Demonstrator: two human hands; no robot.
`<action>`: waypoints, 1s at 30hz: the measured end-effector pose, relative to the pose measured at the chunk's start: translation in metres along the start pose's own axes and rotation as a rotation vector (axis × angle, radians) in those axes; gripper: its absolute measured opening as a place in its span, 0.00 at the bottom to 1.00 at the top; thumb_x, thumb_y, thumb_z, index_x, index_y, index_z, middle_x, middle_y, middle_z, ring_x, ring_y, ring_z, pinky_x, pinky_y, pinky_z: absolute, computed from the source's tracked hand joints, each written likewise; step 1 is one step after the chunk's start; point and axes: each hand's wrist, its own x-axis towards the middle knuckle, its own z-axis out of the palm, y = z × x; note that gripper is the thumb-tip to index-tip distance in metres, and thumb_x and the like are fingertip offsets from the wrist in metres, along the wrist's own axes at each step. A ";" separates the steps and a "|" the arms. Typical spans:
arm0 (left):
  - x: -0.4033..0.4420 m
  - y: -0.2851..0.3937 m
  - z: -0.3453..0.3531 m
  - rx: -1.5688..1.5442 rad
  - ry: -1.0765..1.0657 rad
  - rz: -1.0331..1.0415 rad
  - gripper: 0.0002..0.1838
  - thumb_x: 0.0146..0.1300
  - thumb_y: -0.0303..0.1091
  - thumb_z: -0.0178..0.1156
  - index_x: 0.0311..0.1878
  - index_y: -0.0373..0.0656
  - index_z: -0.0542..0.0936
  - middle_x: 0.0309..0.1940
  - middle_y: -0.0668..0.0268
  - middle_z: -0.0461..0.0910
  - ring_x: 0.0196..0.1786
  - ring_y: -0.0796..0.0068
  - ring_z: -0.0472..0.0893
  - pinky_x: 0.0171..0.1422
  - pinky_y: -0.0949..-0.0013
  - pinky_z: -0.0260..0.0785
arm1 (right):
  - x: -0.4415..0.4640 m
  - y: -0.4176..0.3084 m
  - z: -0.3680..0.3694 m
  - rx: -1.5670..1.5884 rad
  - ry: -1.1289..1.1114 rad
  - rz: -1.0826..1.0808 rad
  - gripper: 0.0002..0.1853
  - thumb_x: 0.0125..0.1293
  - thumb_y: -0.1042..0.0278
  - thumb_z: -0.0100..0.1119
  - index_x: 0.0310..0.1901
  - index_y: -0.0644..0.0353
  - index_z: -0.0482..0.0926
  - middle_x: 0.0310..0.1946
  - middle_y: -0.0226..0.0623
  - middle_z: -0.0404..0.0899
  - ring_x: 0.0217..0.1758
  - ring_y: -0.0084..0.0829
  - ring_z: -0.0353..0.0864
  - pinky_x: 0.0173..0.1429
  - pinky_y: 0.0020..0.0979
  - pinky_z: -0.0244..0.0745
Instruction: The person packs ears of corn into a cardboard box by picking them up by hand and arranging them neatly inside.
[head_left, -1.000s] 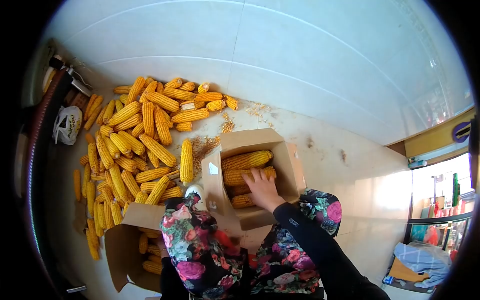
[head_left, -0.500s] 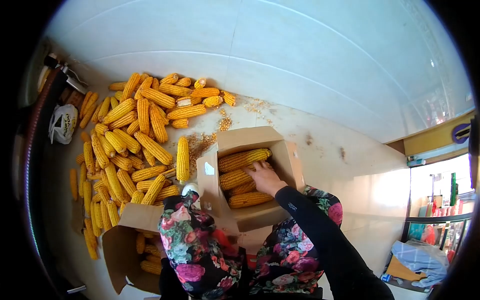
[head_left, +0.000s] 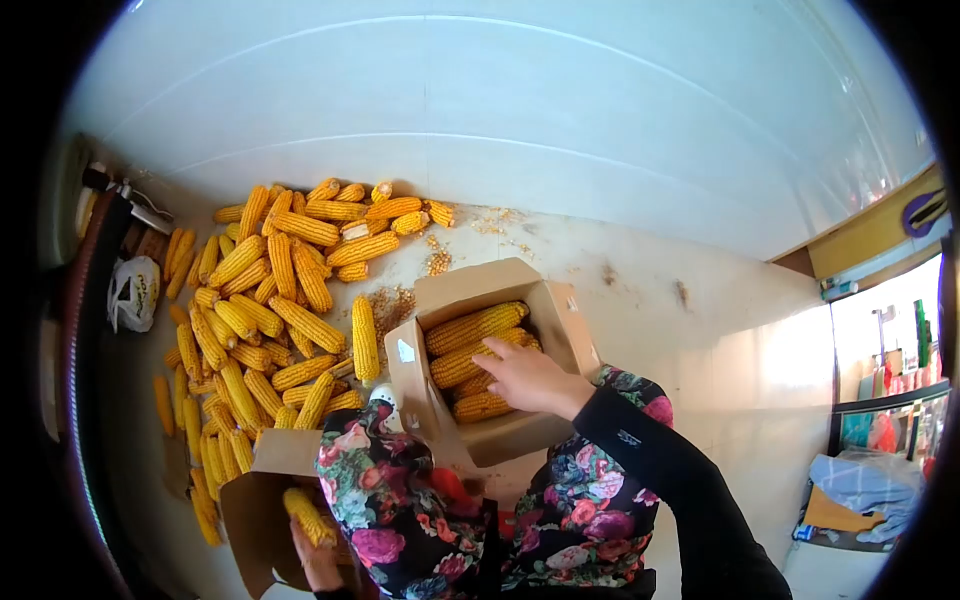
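Observation:
My left hand (head_left: 317, 562) grips an ear of corn (head_left: 305, 517) inside the cardboard box at lower left (head_left: 240, 510), beside my left knee. My right hand (head_left: 535, 377) hangs over the other cardboard box (head_left: 465, 288), which stands in front of my knees with its flaps spread. Its fingers are stretched out, with the tips over or against the ears of corn (head_left: 470, 325) lying in that box; whether they touch is hard to tell. The hand covers part of the lower ears.
A large heap of corn ears (head_left: 240, 315) lies on the floor to the left. One ear (head_left: 365, 338) stands apart near the box, with loose kernels (head_left: 393, 303) around it. A white plastic bag (head_left: 133, 293) sits at far left, and folded cloth (head_left: 865, 490) at right.
My left hand has come into view with an ear of corn in the lower-left box. My right hand has lifted off the ears slightly. The view has shifted a little.

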 end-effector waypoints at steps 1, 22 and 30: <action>-0.025 0.003 -0.016 -0.117 -0.315 0.104 0.27 0.64 0.58 0.58 0.53 0.45 0.74 0.32 0.62 0.81 0.30 0.69 0.82 0.33 0.68 0.78 | -0.004 -0.002 -0.005 0.094 0.005 0.008 0.27 0.65 0.64 0.59 0.66 0.57 0.69 0.68 0.55 0.61 0.64 0.51 0.71 0.62 0.42 0.71; -0.241 -0.055 0.343 1.412 -1.058 1.150 0.39 0.54 0.48 0.70 0.65 0.41 0.65 0.43 0.47 0.82 0.46 0.47 0.83 0.48 0.56 0.76 | 0.004 -0.014 0.022 2.098 0.254 0.278 0.16 0.66 0.58 0.64 0.52 0.54 0.75 0.44 0.26 0.79 0.47 0.25 0.78 0.51 0.34 0.74; -0.208 -0.011 0.361 1.346 -0.931 1.090 0.32 0.62 0.44 0.65 0.66 0.39 0.68 0.39 0.56 0.84 0.39 0.62 0.84 0.44 0.65 0.76 | 0.009 0.017 0.012 2.023 0.577 0.338 0.14 0.68 0.63 0.61 0.46 0.64 0.73 0.36 0.33 0.77 0.36 0.26 0.77 0.37 0.32 0.76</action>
